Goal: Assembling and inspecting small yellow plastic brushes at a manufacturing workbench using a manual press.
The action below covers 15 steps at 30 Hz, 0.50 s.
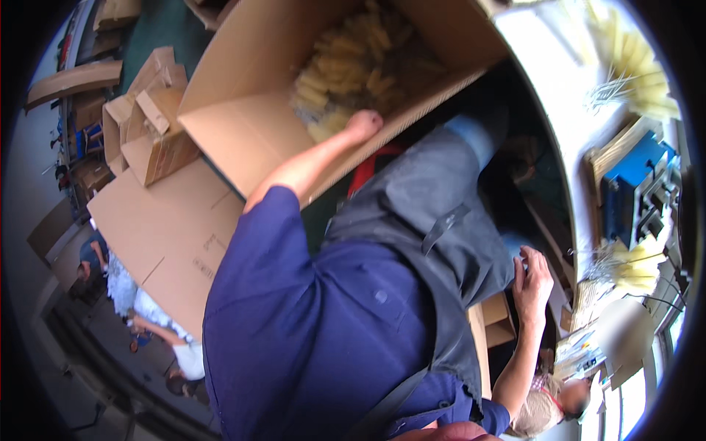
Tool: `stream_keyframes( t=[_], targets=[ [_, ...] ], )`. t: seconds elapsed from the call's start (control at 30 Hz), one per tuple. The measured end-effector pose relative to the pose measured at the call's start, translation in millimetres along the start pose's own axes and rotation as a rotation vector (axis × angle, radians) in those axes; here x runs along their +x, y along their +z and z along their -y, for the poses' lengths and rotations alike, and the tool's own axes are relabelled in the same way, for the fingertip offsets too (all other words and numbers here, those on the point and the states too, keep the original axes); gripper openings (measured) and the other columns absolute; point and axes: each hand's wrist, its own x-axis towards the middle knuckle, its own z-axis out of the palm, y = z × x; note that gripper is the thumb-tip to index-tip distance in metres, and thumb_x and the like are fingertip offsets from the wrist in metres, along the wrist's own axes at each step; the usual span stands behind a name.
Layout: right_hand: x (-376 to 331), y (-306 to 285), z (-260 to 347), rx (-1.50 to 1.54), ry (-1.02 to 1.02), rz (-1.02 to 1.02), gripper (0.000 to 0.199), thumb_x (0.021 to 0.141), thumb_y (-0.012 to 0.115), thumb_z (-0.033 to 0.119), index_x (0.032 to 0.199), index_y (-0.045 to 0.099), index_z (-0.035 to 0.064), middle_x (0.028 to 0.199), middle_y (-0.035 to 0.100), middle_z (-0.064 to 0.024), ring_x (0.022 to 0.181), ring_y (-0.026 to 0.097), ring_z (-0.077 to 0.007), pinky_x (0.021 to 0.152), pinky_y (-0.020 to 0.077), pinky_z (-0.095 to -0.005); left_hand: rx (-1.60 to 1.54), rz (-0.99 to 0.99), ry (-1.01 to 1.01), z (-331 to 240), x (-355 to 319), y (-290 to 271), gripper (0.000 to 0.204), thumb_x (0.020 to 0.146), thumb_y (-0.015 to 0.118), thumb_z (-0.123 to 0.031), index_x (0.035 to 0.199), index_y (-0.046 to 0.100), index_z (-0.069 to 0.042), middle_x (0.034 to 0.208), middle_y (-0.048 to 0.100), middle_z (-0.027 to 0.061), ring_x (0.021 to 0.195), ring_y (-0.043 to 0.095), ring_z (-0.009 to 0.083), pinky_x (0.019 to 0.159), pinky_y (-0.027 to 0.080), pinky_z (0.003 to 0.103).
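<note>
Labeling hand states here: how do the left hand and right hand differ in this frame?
The left hand is reaching into the big cardboard box among the yellow pieces, fingers hidden; the right hand is out in the open, fingers spread. The left hand sits far out on an extended arm; the right hand stays close by the grey trousers. Whether the left hand grips anything cannot be told; the right hand holds nothing. Both are bare.

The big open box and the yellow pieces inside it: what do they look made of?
The big box looks like plain corrugated cardboard: matte brown, with folded flaps and creases. The yellow pieces that the left hand reaches into are pale, short and stick-like, perhaps foam or plastic; they are too blurred to tell.
</note>
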Motion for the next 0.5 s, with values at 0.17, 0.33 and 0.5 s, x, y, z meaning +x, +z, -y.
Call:
stream_keyframes(
  t=[0.17,0.33,0.5],
  targets=[
    [63.0,-25.7,28.9,0.083,-0.198,-0.197,0.021,0.084,0.07,0.006,0.104,0.064,0.0019,0.099,0.068,-0.0152,0.093,0.066,-0.0324,0.081,0.054,-0.0401,0.036,0.014,0.053,37.4,-10.9,-5.9,0.025,0.087,0.06,-0.029,0.085,0.071,-0.007,0.082,0.07,0.0164,0.073,0.069,0.0284,0.068,0.053,0.042],
    [68.8,-15.3,16.1,-0.007,-0.228,-0.09,0.019,0.085,0.068,0.016,0.097,0.06,0.0037,0.088,0.063,-0.0115,0.084,0.062,-0.0304,0.075,0.0518,-0.0395,-0.463,-0.12,-0.015,-33.7,-4.8,-46.6,0.018,0.095,0.056,-0.008,0.107,0.067,-0.002,0.083,0.067,0.0023,0.071,0.063,0.0092,0.062,0.051,0.025],
    [31.2,32.7,-20.9,-0.016,-0.018,-0.003,0.022,0.086,0.067,0.021,0.099,0.062,0.0051,0.091,0.065,-0.0124,0.09,0.063,-0.032,0.078,0.0528,-0.0428,-0.441,-0.599,0.582,-210.5,-53.1,-117.3,0.016,0.099,0.058,-0.009,0.11,0.065,0.0,0.088,0.064,0.0014,0.077,0.06,0.0081,0.071,0.053,0.024]
  ],
)
